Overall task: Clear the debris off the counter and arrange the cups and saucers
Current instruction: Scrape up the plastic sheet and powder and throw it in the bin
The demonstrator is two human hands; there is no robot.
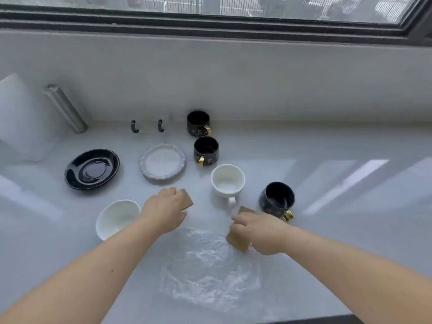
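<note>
My left hand [163,212] grips a brown cardboard piece [187,199] flat on the white counter. My right hand [259,230] grips a second brown cardboard piece [237,242] beside it. Close in front of me lies a crinkled clear plastic sheet [208,267]. A white cup [228,182] stands between the hands, a black cup with gold handle [277,198] to its right. Two more black cups [205,149] [198,122] stand farther back. A black saucer [91,169], a pale ruffled saucer [162,161] and a white saucer [117,217] lie to the left.
A steel cylinder [65,108] leans at the back left beside a white block [21,118]. Two clear glasses with dark handles [135,126] [160,125] stand against the back wall. A window sill [210,31] runs above. The counter's front edge [304,319] is near me.
</note>
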